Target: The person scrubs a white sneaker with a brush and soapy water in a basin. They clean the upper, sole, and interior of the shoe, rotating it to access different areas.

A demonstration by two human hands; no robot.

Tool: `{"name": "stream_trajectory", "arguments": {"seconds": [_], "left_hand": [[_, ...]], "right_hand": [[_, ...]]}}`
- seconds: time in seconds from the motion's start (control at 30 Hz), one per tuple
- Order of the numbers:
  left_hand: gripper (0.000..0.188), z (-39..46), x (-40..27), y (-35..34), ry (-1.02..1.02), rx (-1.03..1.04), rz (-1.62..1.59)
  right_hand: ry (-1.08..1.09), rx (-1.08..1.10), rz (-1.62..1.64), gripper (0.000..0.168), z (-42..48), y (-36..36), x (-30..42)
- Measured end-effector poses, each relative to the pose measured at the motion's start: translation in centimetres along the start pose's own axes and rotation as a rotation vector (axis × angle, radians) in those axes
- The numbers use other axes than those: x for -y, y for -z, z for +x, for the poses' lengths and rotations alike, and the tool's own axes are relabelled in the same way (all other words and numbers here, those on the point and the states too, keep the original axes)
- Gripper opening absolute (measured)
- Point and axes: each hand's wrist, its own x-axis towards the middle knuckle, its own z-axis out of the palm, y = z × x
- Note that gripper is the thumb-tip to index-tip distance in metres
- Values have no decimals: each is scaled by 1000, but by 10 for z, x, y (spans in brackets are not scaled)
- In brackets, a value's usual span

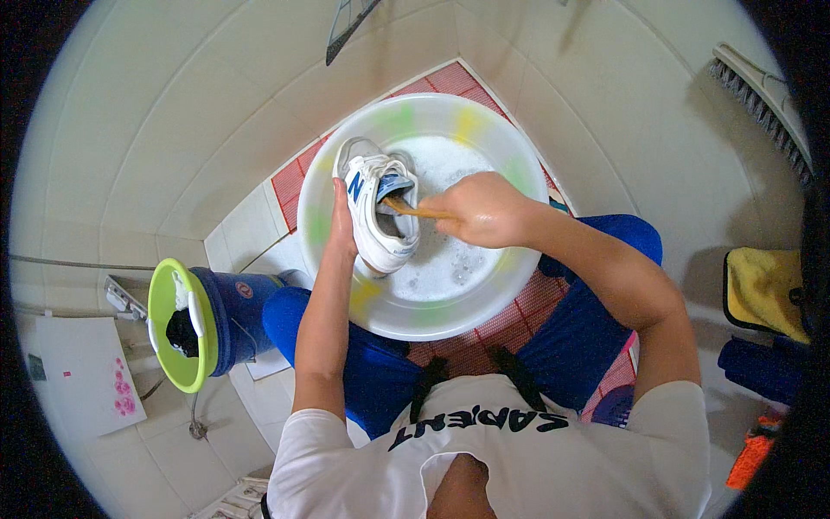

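Note:
A white New Balance sneaker with a blue letter on its side is held over a round plastic basin of sudsy water. My left hand grips the shoe along its left side, with the toe pointing away from me. My right hand is closed around the handle of a tan brush. The far end of that brush reaches into the shoe's opening by the blue tongue, so its bristles are mostly hidden.
At left, a blue bucket carries a lime-green basin with dark and white cloth inside. Red matting lies under the big basin, near tiled walls. A scrub brush, a yellow cloth and an orange cloth hang at right.

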Motion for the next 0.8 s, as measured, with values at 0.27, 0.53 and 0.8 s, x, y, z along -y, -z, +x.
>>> {"name": "stream_trajectory", "arguments": {"seconds": [0.27,0.53,0.8], "left_hand": [[77,-3,0,-7,44,16,-4],[81,-8,-1,-17,44,-20,-12],[83,0,5,-1,2,-3,-1]], "right_hand": [[-69,-365,375,18,-23,31,-4],[-11,-289,686,21,-31,50,-9],[-124,-340,1019,22,-43,79,-47]]}}
